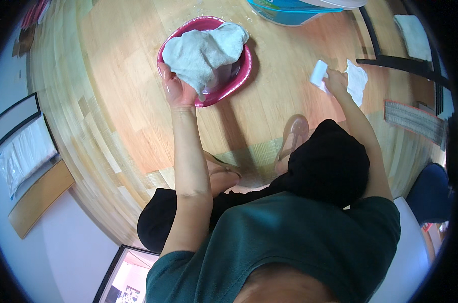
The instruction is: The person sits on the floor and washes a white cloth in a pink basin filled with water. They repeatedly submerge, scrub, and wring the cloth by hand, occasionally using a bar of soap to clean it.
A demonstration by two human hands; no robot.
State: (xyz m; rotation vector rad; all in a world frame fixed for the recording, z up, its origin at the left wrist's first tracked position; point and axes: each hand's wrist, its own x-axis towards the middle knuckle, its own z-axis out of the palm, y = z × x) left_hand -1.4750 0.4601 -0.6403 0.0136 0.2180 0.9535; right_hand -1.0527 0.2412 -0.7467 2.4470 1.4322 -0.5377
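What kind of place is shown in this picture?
Probably a room in a home. The person crouches on a wooden floor, left hand at a pink basin holding a white cloth, right hand pressing a small white cloth to the floor.

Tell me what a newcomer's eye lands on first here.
A pink basin on the wooden floor, upper middle, with a white towel heaped in it and the left hand gripping the towel's edge. To the right, the right hand holds a small white block beside a crumpled white cloth.
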